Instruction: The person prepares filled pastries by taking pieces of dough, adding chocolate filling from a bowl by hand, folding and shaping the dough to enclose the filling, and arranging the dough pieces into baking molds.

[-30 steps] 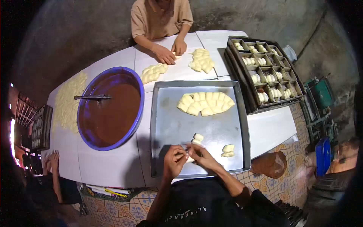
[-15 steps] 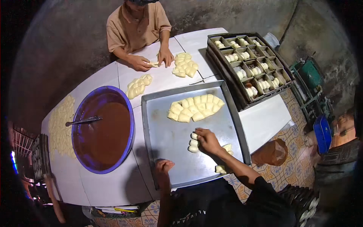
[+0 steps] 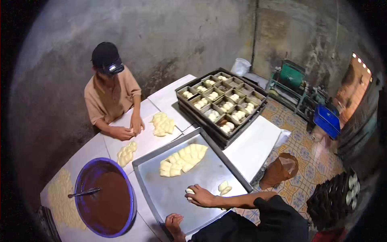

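Observation:
My right hand (image 3: 200, 196) is closed around a short row of pale dough pieces (image 3: 190, 192), low over the near part of a large metal tray (image 3: 161, 201). Most of the row is hidden by the fingers. At the tray's near left edge my left hand (image 3: 174, 224) has its fingers loosely curled and apart, with nothing in it. A large sheet of joined dough pieces (image 3: 183, 160) lies across the tray's far half. Right of my right wrist sits a small dough cluster (image 3: 225, 188); more dough is partly hidden beneath my forearm.
Dark, divided baking moulds (image 3: 222, 101) holding dough stand beyond the tray. A blue basin (image 3: 133, 201) of brown filling with a spoon (image 3: 84, 192) is at left, beside many dough strips (image 3: 62, 197). Across the table, a person (image 3: 113, 97) handles dough near dough sheets (image 3: 163, 124).
My view has swung up and to the right. My right hand, earlier beside the dough row with its pieces showing, now covers most of it. My left hand stays by the tray's edge.

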Action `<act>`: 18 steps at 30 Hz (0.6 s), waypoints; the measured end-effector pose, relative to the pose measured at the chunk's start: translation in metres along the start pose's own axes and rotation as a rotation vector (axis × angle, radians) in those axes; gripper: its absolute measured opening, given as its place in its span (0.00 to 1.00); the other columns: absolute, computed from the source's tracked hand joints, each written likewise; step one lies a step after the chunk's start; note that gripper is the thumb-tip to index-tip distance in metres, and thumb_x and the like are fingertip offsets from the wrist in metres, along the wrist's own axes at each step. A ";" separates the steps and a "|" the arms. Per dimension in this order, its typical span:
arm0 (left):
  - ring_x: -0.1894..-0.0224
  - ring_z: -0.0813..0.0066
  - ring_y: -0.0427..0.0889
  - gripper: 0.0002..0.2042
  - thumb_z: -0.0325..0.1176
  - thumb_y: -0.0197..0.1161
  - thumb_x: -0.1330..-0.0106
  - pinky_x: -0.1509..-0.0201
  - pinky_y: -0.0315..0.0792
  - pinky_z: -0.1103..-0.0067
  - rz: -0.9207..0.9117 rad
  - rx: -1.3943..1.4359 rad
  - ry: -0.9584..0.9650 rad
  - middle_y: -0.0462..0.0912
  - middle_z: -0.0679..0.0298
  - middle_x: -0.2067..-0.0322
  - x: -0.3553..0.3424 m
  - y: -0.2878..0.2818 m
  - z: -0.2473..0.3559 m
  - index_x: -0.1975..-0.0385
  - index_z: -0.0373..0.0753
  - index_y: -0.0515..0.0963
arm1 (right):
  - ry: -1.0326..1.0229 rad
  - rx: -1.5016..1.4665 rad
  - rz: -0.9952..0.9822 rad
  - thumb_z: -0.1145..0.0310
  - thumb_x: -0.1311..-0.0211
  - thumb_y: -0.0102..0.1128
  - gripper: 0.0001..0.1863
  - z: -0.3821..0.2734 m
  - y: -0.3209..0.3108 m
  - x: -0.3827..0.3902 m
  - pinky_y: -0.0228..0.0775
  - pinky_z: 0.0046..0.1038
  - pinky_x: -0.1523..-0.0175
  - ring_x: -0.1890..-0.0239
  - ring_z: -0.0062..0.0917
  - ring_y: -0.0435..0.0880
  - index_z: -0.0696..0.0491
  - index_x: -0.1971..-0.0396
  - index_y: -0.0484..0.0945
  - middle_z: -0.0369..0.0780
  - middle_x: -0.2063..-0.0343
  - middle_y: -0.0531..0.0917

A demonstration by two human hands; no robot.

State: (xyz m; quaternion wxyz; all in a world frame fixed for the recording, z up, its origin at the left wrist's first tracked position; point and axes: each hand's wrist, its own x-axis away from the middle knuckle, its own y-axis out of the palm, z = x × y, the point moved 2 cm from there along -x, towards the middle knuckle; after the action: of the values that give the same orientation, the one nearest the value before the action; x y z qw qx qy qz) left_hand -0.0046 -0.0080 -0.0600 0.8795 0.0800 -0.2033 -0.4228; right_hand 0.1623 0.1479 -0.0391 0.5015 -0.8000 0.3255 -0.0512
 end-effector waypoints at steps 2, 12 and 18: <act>0.67 0.50 0.83 0.12 0.30 0.55 0.34 0.58 0.81 0.56 -0.083 -0.090 0.017 0.79 0.47 0.69 -0.013 -0.010 -0.010 0.56 0.31 0.67 | 0.039 -0.038 0.019 0.60 0.45 0.62 0.23 0.000 -0.005 0.000 0.66 0.44 0.44 0.52 0.46 0.70 0.50 0.50 0.72 0.50 0.54 0.71; 0.66 0.66 0.75 0.04 0.25 0.58 0.37 0.64 0.72 0.77 -0.159 -0.623 0.376 0.77 0.60 0.67 -0.012 -0.012 -0.042 0.65 0.34 0.72 | 0.529 -0.747 0.060 0.63 0.46 0.70 0.45 0.031 -0.088 0.047 0.70 0.26 0.49 0.58 0.23 0.76 0.53 0.32 0.52 0.41 0.58 0.78; 0.68 0.68 0.74 0.03 0.26 0.58 0.38 0.66 0.71 0.77 -0.328 -0.790 0.349 0.77 0.61 0.69 0.012 0.060 -0.041 0.67 0.34 0.73 | 0.472 -0.501 0.306 0.56 0.50 0.73 0.44 0.096 -0.221 0.058 0.69 0.30 0.43 0.48 0.28 0.76 0.54 0.35 0.59 0.44 0.49 0.76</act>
State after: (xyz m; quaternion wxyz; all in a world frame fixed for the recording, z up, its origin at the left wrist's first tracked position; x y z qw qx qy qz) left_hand 0.0626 0.0193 -0.0751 0.7851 -0.1601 0.1398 -0.5818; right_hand 0.3512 0.2515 0.0842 0.2034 -0.8062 0.5502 -0.0772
